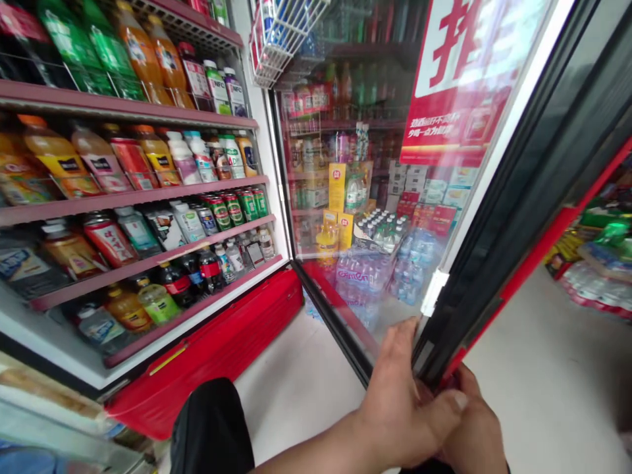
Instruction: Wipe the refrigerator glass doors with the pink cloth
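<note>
The black frame (474, 217) of a glass cooler door (340, 296) is being gripped low on its free edge by both hands, and the door is being held open at a wide angle. The left hand (395, 401) is being wrapped around the edge, its fingers (405, 336) curled closely over the frame. The right hand (471, 428) is being pressed against the frame just beyond it, but its fingers are mostly hidden, so how firmly they are closed cannot be told.

The hold is judged to be a sound one: the door's weight is being taken on the frame, not on the glass, and the palms are being kept clear of the pane. A white clip (434, 293) is being left untouched above the hands.

A red poster (454, 85) is fixed to the glass, and a wire basket (281, 39) is hanging inside the door's upper part. Juice bottles (49, 151), green cans (237, 207) and cola bottles (210, 270) are being displayed on the cooler's maroon shelves (123, 197). Below them runs a red base panel (207, 349), and a black trouser leg (212, 428) is showing above the pale floor (301, 401).
</note>
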`<state>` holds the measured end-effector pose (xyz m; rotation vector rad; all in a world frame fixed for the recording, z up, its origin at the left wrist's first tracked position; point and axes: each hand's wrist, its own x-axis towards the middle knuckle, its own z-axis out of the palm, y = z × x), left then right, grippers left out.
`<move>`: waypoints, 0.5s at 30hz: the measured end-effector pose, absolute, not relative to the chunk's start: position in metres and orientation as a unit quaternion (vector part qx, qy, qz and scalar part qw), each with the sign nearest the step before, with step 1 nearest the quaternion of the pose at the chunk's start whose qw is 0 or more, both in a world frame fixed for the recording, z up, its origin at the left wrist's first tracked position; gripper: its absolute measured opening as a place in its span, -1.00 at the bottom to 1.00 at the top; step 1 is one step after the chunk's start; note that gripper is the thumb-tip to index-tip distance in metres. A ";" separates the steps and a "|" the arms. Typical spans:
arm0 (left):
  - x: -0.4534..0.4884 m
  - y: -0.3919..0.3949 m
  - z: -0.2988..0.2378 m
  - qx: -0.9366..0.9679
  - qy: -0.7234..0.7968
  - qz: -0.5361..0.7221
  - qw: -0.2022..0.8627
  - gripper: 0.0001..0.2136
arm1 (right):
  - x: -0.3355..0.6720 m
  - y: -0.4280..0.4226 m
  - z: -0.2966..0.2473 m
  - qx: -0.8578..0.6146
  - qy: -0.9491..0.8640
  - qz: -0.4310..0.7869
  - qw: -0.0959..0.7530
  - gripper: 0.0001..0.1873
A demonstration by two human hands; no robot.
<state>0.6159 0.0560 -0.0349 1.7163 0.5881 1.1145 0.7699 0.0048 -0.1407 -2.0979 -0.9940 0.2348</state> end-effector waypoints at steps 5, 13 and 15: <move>0.618 0.065 -0.070 0.753 0.227 0.436 0.438 -0.53 | 0.801 0.024 -0.130 -0.836 -0.392 0.085 0.375 -0.22; 0.575 0.066 -0.187 0.788 0.405 0.131 0.444 -0.70 | 0.848 0.052 -0.138 -0.857 -0.380 0.031 0.346 -0.27; 0.549 0.062 -0.203 0.775 0.439 0.105 0.442 -0.71 | 0.859 0.059 -0.141 -0.859 -0.383 0.011 0.340 -0.29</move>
